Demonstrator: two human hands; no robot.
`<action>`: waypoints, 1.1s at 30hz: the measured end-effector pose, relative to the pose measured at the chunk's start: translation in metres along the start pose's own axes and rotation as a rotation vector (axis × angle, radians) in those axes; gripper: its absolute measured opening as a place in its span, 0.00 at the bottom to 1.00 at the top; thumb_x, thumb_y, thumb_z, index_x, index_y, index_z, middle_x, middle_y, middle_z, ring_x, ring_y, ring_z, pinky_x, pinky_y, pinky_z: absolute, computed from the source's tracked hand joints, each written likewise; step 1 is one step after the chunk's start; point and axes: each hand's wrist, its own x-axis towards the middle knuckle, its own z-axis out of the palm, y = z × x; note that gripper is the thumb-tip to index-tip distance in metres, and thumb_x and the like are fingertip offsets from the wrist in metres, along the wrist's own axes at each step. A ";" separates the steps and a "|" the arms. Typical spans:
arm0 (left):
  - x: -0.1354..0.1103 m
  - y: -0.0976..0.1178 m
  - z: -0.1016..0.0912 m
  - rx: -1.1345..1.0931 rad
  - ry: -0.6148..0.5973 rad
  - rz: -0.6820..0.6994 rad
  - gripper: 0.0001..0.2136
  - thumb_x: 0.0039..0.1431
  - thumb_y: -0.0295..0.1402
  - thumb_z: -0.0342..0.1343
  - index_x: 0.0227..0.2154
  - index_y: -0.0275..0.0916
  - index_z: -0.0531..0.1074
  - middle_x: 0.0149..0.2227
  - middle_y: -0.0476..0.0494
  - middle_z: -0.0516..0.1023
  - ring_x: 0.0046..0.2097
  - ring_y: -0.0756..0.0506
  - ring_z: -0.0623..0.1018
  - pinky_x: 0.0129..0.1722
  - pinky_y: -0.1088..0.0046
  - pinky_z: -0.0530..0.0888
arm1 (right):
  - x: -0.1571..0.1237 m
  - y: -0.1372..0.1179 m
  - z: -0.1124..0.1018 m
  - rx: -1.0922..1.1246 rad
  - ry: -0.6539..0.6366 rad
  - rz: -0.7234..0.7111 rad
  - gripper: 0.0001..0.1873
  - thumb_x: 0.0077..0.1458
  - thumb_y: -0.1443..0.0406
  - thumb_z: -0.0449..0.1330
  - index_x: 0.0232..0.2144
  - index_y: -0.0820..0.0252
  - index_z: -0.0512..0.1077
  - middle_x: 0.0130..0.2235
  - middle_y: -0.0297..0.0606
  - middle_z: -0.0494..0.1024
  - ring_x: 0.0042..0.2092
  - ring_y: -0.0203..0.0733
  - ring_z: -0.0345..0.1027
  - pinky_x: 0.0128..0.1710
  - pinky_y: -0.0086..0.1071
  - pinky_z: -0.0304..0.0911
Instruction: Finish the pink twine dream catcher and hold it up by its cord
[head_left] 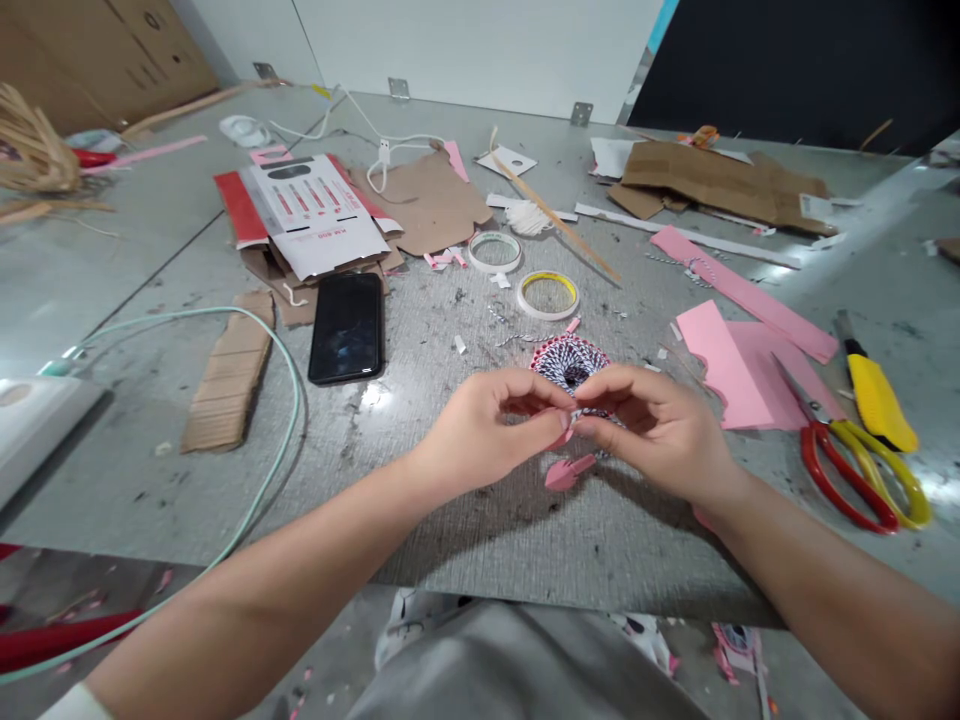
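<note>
Closely together, the left hand [499,425] and the right hand [660,425] are held above the table [420,400], thumbs and forefingers pinched on a short bit of striped cord [586,413]; exactly how it is gripped by each hand is hidden by the fingertips. Just beyond the fingers, a round woven disc [559,360] with a red-edged rim is seen, its near part covered by the hands. Below the fingertips, a small pink paper piece [564,474] with a pointed head can be made out. Farther off, two tape rolls are laid flat near each other, one yellow inside [548,314] and one green inside [495,268]. To the left, a dark phone [346,330] is placed near a red and white box [322,215], and a ribbed cardboard strip [229,375] is crossed by a pale green cable [295,385]. On the right, cut pink paper [739,375] is overlapped by the blades of scissors [823,416] with red and yellow handles, beside which a yellow utility knife [881,400] is laid.
</note>
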 end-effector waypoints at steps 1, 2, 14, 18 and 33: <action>0.000 0.000 0.000 0.007 0.005 0.009 0.06 0.53 0.30 0.61 0.34 0.36 0.80 0.30 0.45 0.81 0.32 0.50 0.78 0.34 0.74 0.76 | 0.000 -0.001 0.001 0.026 0.012 0.015 0.09 0.56 0.64 0.68 0.41 0.54 0.76 0.39 0.37 0.81 0.40 0.39 0.76 0.41 0.33 0.75; 0.000 0.000 0.000 0.017 0.009 0.020 0.06 0.53 0.30 0.61 0.34 0.36 0.80 0.31 0.45 0.82 0.32 0.50 0.79 0.34 0.74 0.76 | 0.001 -0.002 0.001 0.050 0.021 0.028 0.10 0.55 0.65 0.68 0.40 0.54 0.76 0.39 0.36 0.81 0.40 0.38 0.77 0.41 0.32 0.75; -0.002 0.002 0.001 0.136 0.004 0.096 0.06 0.55 0.28 0.59 0.33 0.37 0.81 0.33 0.45 0.84 0.35 0.49 0.81 0.37 0.73 0.76 | 0.001 -0.003 0.002 0.095 0.017 0.084 0.11 0.54 0.63 0.70 0.39 0.55 0.75 0.37 0.36 0.81 0.38 0.38 0.77 0.39 0.31 0.75; -0.002 0.002 0.001 0.121 0.002 0.089 0.06 0.56 0.28 0.59 0.34 0.37 0.81 0.34 0.45 0.85 0.36 0.49 0.81 0.38 0.74 0.76 | 0.000 -0.003 0.003 0.063 0.028 0.035 0.09 0.55 0.63 0.69 0.39 0.54 0.75 0.37 0.35 0.81 0.38 0.37 0.77 0.39 0.30 0.75; -0.001 0.004 0.001 0.090 -0.027 0.066 0.07 0.57 0.29 0.58 0.33 0.37 0.82 0.34 0.45 0.85 0.36 0.49 0.81 0.39 0.74 0.76 | 0.001 -0.003 0.004 0.005 0.046 0.002 0.07 0.55 0.64 0.68 0.37 0.54 0.76 0.35 0.35 0.81 0.36 0.36 0.76 0.36 0.28 0.74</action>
